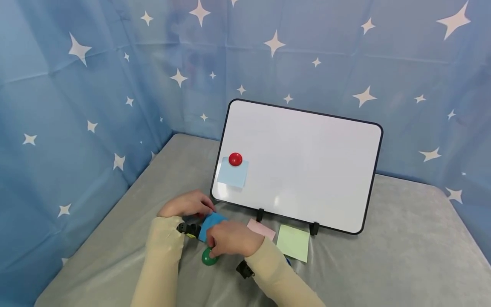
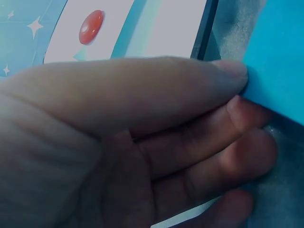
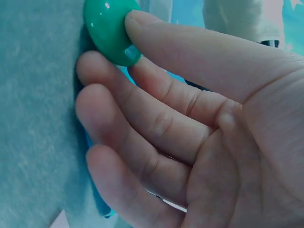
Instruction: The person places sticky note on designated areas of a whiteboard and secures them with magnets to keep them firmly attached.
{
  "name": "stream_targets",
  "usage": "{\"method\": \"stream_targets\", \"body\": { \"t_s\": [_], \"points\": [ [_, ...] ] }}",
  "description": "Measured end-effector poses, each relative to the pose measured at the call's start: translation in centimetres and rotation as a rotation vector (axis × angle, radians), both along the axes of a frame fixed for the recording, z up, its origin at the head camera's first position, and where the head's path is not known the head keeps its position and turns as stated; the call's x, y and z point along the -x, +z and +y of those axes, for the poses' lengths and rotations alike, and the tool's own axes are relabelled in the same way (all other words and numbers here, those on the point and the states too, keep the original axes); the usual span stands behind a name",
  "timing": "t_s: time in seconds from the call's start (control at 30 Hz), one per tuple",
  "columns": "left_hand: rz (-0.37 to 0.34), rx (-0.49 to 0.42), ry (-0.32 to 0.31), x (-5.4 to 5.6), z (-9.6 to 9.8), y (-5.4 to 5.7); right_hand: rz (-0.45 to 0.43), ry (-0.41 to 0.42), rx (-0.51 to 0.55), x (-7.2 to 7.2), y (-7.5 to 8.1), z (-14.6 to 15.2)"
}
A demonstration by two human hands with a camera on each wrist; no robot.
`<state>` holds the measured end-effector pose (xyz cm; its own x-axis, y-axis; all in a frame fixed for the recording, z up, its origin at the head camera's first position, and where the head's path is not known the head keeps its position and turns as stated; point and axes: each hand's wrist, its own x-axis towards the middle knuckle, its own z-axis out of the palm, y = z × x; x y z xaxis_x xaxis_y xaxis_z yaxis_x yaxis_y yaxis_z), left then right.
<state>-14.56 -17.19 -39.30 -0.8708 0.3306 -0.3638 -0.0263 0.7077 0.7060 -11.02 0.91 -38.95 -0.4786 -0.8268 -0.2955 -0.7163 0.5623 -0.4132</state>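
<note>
A blue paper note (image 1: pixel 211 222) lies between the two hands in the head view. My left hand (image 1: pixel 188 204) pinches its corner between thumb and forefinger, as the left wrist view shows with the note (image 2: pixel 280 57) at the fingertips. My right hand (image 1: pixel 235 238) holds a round, domed green magnet (image 1: pixel 208 258) by its edge. In the right wrist view the thumb lies on the green magnet (image 3: pixel 107 28), and the other fingers are half curled below it. Part of the blue note is hidden behind the right hand.
A black-framed whiteboard (image 1: pixel 303 166) leans on black stand feet. On its left, a red magnet (image 1: pixel 235 159) sits over a light blue note (image 1: pixel 232 174). A pink note (image 1: pixel 261 229) and a pale green note (image 1: pixel 293 243) lie in front. Starry blue curtain (image 1: pixel 115 94) surrounds the grey cloth.
</note>
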Motion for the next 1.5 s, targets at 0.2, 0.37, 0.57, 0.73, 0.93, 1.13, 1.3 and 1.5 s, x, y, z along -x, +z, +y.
{"method": "stream_targets", "body": {
  "t_s": [0.2, 0.37, 0.57, 0.73, 0.93, 1.13, 1.3, 1.5],
  "points": [
    [-0.018, -0.003, -0.001, 0.32, 0.08, 0.23, 0.025, -0.002, -0.011, 0.24, 0.02, -0.01],
    [-0.046, 0.017, 0.014, 0.14, 0.21, 0.22, 0.024, 0.003, -0.018, 0.14, -0.04, 0.01],
    [-0.041, 0.024, 0.021, -0.18, 0.15, -0.11, -0.008, -0.002, -0.011, 0.33, 0.13, 0.33],
    [-0.016, 0.016, 0.009, -0.16, -0.12, -0.26, -0.013, 0.002, -0.002, 0.76, 0.42, 0.56],
    [-0.032, 0.001, 0.03, -0.29, -0.09, -0.03, -0.014, 0.027, 0.012, 0.89, 0.78, 0.71],
    [-0.03, 0.003, 0.038, -0.32, -0.19, -0.15, -0.004, 0.011, 0.016, 0.87, 0.67, 0.67],
    [-0.033, -0.01, 0.049, -0.33, -0.3, -0.18, 0.009, -0.001, -0.014, 0.67, 0.81, 0.55],
    [-0.019, -0.023, 0.047, -0.3, -0.4, -0.16, 0.006, 0.014, -0.019, 0.72, 0.6, 0.51]
  ]
}}
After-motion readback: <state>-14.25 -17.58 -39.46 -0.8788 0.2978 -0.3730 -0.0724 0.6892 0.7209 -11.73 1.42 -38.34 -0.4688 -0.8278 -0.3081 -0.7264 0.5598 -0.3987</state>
